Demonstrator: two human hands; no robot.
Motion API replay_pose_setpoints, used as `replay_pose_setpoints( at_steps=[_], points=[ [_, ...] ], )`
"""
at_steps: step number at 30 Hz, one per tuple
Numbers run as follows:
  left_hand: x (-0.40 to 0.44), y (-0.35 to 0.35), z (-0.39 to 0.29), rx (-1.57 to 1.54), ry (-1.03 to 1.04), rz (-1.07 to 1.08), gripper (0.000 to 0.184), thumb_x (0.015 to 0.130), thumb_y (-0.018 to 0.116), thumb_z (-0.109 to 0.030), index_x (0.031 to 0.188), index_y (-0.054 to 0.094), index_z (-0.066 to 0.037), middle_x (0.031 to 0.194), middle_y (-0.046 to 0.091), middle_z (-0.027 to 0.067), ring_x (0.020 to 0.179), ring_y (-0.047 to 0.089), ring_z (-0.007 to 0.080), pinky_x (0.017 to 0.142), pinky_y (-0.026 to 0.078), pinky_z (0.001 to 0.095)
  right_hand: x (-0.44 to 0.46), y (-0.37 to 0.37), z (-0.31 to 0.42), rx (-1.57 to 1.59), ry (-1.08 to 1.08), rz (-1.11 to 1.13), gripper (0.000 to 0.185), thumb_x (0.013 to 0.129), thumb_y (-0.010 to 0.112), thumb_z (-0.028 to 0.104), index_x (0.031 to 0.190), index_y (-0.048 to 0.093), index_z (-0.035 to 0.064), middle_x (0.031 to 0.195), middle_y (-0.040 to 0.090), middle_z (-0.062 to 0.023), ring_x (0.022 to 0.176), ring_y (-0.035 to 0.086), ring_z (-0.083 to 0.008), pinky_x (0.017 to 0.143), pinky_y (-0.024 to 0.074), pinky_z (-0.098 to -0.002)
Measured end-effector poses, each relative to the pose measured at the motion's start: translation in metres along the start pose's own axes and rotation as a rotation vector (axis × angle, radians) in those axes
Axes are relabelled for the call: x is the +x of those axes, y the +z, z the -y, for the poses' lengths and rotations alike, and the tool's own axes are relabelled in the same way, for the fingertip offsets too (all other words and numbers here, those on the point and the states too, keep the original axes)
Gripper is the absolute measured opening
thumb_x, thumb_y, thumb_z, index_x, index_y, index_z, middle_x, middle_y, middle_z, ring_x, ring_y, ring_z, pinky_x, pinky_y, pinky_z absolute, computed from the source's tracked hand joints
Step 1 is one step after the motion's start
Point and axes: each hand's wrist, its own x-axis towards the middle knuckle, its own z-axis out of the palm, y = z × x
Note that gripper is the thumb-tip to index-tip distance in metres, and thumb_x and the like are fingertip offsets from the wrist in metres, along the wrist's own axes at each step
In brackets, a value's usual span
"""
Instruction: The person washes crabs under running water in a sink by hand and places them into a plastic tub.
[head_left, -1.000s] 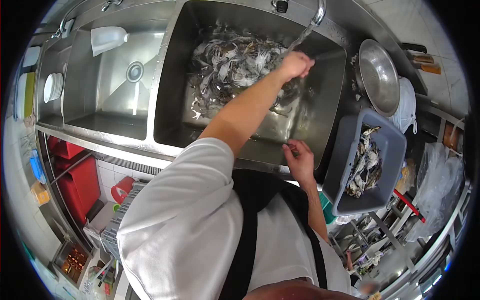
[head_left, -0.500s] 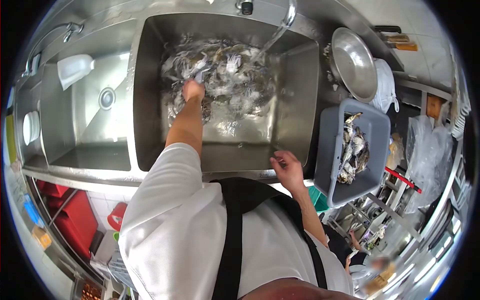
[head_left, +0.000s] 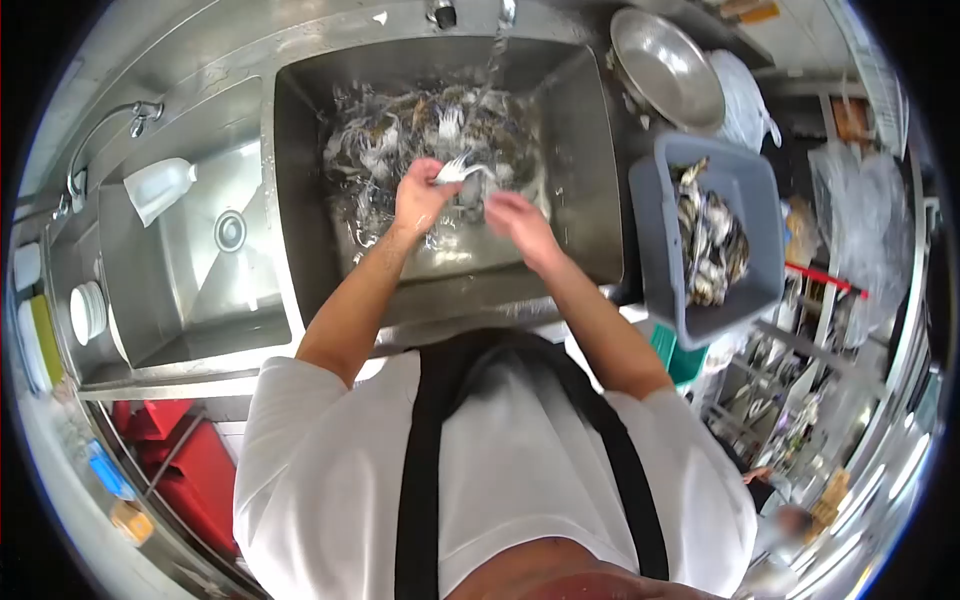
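My left hand (head_left: 422,197) is closed on a crab (head_left: 458,171), its pale legs pointing up and to the right, held over the sink. Close by on the right is my right hand (head_left: 522,228), blurred, with its fingers towards the crab; whether they touch it I cannot make out. Below both hands, a heap of wet crabs (head_left: 385,140) lies in water in the large steel sink (head_left: 590,180). Water runs from the tap (head_left: 507,12) at the back onto the heap.
Right of the sink stands a grey bin (head_left: 655,200) with several crabs inside. A steel bowl (head_left: 668,70) and a white plastic bag (head_left: 742,100) lie behind it. On the left, a second basin (head_left: 180,270) holds a white plastic jug (head_left: 160,188). Another person (head_left: 790,520) is far off at lower right.
My left hand has lifted a crab out of the heap and drawn it back towards me. My right hand has moved from the sink's front edge up beside it. The view has shifted slightly.
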Motion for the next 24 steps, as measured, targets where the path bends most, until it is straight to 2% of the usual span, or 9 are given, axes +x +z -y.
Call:
replay_pose_setpoints(
  at_steps=[1,4,7,8,9,11,13,18,24],
  points=[
    [-0.022,0.003,-0.051,-0.06,-0.081,0.102,0.037,0.081,0.074,0.001,0.114,0.057,-0.001,0.097,0.069,0.008,0.087,0.065,0.0129,0.076,0.052,0.0256,0.0,0.012,0.007,0.1,-0.002,-0.001,0.031,0.091,0.069,0.021,0.115,0.063,0.0013,0.1,0.068,-0.0053,0.094,0.064,-0.0134,0.081,0.0503,-0.0286],
    [-0.052,0.007,-0.082,-0.162,-0.039,0.181,0.035,0.084,0.072,0.001,0.116,0.058,0.002,0.096,0.069,0.008,0.09,0.065,0.0141,0.079,0.052,0.0258,-0.009,0.033,0.014,0.371,-0.078,0.098,0.024,0.092,0.067,0.016,0.111,0.064,0.002,0.102,0.068,-0.006,0.095,0.065,-0.0162,0.083,0.0519,-0.0316],
    [-0.071,0.005,-0.091,-0.221,-0.035,0.146,0.032,0.086,0.069,0.003,0.117,0.061,0.003,0.098,0.068,0.007,0.095,0.064,0.0142,0.081,0.052,0.0263,-0.03,0.041,0.02,0.386,-0.124,0.083,0.02,0.092,0.067,0.013,0.109,0.064,0.0028,0.104,0.068,-0.0058,0.095,0.065,-0.0175,0.085,0.0526,-0.033],
    [-0.074,0.004,-0.092,-0.142,0.082,0.123,0.034,0.086,0.07,0.001,0.119,0.062,0.003,0.098,0.069,0.0073,0.092,0.065,0.0139,0.08,0.052,0.0263,-0.034,0.042,0.02,0.395,-0.147,0.093,0.021,0.091,0.068,0.013,0.109,0.064,0.0018,0.105,0.068,-0.0065,0.096,0.065,-0.0169,0.084,0.0533,-0.0317],
    [-0.076,0.003,-0.095,-0.064,0.2,0.094,0.035,0.086,0.071,-0.001,0.12,0.063,0.003,0.097,0.07,0.0075,0.089,0.065,0.0136,0.079,0.052,0.0263,-0.037,0.042,0.022,0.393,-0.147,0.098,0.021,0.091,0.068,0.013,0.109,0.064,0.0018,0.105,0.068,-0.0065,0.096,0.065,-0.0169,0.084,0.0533,-0.0317],
    [-0.081,-0.003,-0.101,-0.062,0.193,0.088,0.029,0.086,0.071,-0.004,0.113,0.067,0.003,0.097,0.071,0.0068,0.087,0.065,0.0121,0.077,0.052,0.0251,-0.042,0.04,0.026,0.368,-0.178,0.034,0.023,0.091,0.068,0.012,0.111,0.065,-0.0001,0.106,0.067,-0.0073,0.096,0.065,-0.0162,0.082,0.0544,-0.0298],
    [-0.084,-0.007,-0.115,-0.006,-0.051,0.138,0.026,0.087,0.071,-0.003,0.112,0.068,0.004,0.095,0.071,0.0053,0.083,0.063,0.0087,0.074,0.051,0.0221,-0.043,0.038,0.029,0.354,-0.204,0.057,0.026,0.091,0.069,0.011,0.112,0.065,-0.0028,0.106,0.068,-0.0079,0.093,0.065,-0.0144,0.079,0.0552,-0.027],
    [-0.079,-0.006,-0.13,0.07,0.034,0.144,0.023,0.087,0.073,-0.01,0.106,0.071,0.002,0.093,0.072,0.0046,0.081,0.062,0.0066,0.073,0.05,0.0212,-0.039,0.035,0.034,0.21,-0.256,0.016,0.029,0.089,0.072,0.013,0.11,0.066,-0.0055,0.101,0.069,-0.0067,0.085,0.063,-0.0105,0.074,0.0538,-0.0236],
    [-0.072,0.007,-0.119,0.18,0.067,0.09,0.022,0.087,0.07,-0.015,0.101,0.072,0.002,0.087,0.072,0.0061,0.078,0.063,0.0081,0.07,0.051,0.024,-0.028,0.027,0.039,0.034,-0.281,0.027,0.033,0.089,0.072,0.012,0.111,0.06,-0.0089,0.102,0.068,-0.009,0.088,0.064,-0.0126,0.076,0.0556,-0.0261]
  ],
)
